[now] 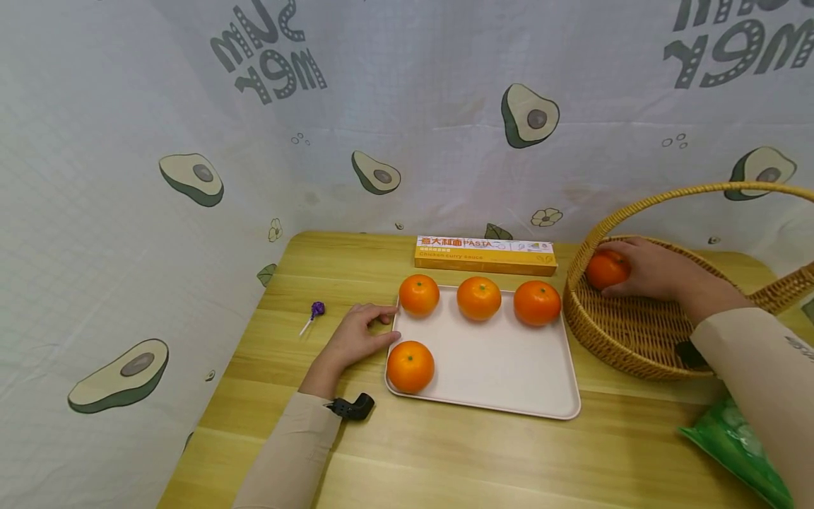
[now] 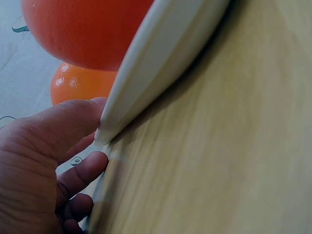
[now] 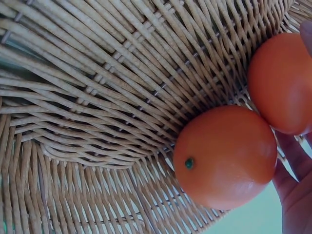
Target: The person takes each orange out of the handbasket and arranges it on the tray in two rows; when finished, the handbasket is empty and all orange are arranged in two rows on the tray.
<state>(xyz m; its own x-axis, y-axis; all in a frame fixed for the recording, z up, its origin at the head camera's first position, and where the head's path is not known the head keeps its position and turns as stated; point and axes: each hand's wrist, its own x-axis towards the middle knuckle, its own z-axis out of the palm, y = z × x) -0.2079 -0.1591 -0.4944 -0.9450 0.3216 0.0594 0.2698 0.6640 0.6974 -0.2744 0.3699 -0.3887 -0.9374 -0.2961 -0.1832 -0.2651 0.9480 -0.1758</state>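
Inside the wicker basket (image 1: 626,346), my right hand (image 1: 655,272) grips an orange (image 1: 607,269) between thumb and fingers. In the right wrist view, this orange (image 3: 285,83) is at the right edge, with a second orange (image 3: 225,157) against it. My left hand (image 1: 356,339) is at the left rim of the white tray (image 1: 496,364), its thumb and index fingertips right at the edge and the other fingers loosely bent. On the tray, three oranges line the far side, including one at the far left (image 1: 419,295); another orange (image 1: 410,367) sits at the near left corner.
A yellow pasta box (image 1: 485,256) lies behind the tray. To the left of my left hand is a purple lollipop (image 1: 317,309). A green bag (image 1: 738,445) lies at the near right, partly under my right sleeve. The basket's tall handle (image 1: 674,192) arches over my right arm.
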